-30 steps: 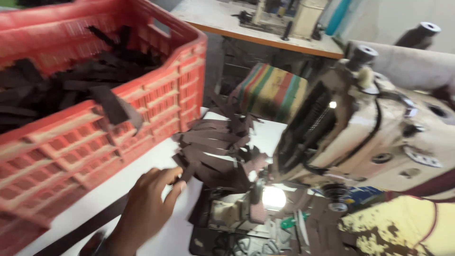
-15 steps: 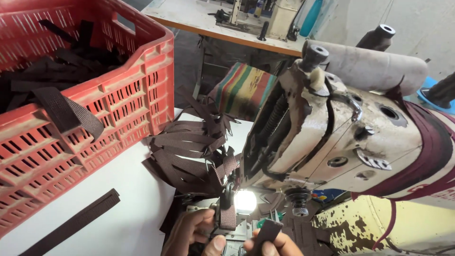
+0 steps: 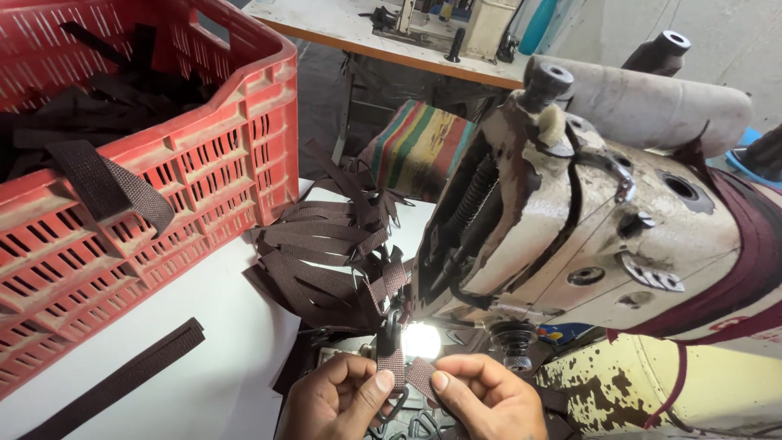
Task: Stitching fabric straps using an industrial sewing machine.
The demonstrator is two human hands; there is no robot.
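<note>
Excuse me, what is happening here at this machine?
A person sits at a worn cream industrial sewing machine. The left hand and right hand together pinch a short dark brown webbing strap with a metal ring under the lit needle area. Behind it lies a pile of joined brown straps, and a red plastic crate of more straps stands to the left on the white table.
</note>
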